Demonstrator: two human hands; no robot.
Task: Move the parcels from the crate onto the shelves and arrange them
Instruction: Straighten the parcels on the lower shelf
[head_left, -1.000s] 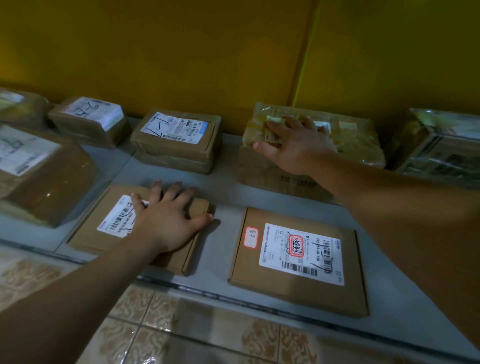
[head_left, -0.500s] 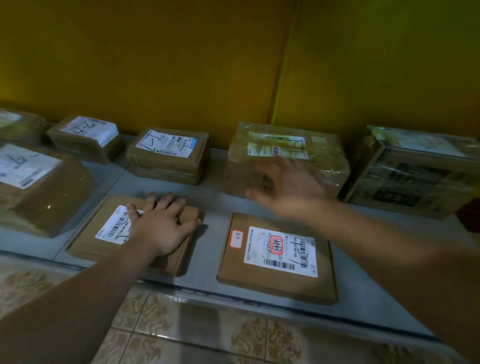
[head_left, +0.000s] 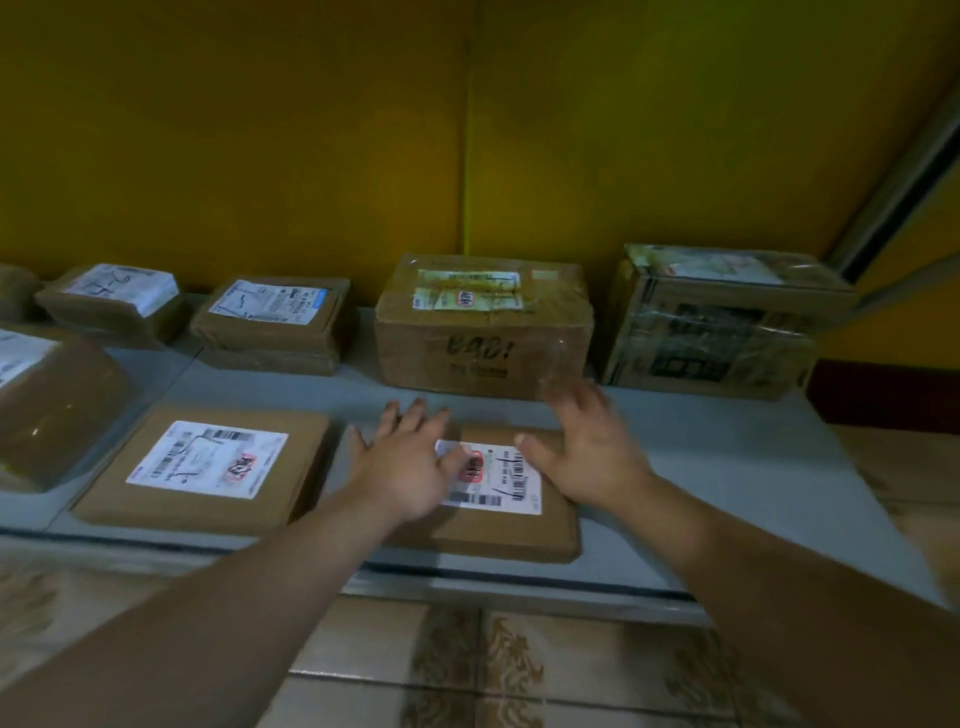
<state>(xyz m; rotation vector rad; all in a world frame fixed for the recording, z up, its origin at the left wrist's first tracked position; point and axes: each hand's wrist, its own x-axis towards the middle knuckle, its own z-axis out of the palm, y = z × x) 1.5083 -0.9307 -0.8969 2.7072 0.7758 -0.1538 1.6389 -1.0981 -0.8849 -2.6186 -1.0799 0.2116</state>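
From the head camera we look down on a grey shelf against a yellow wall. The parcels in view already lie on it, and the crate is out of view. Both hands are over the flat parcel at the front middle. The left hand is open with its fingers spread over the parcel's left part and label. The right hand is also open and spread over the right part, but it is blurred, so we cannot tell whether either palm is pressing down. We judge this to be an arranging step. The parcel sits close to the shelf's front lip, so a pull toward us could tip it onto the tiled floor. A push leftward could knock the second flat parcel just beside it out of line. A shove backward could drive it into the taped box behind, which stands near the wrapped carton. Open palms give no grip, so the cardboard could slip or skew.
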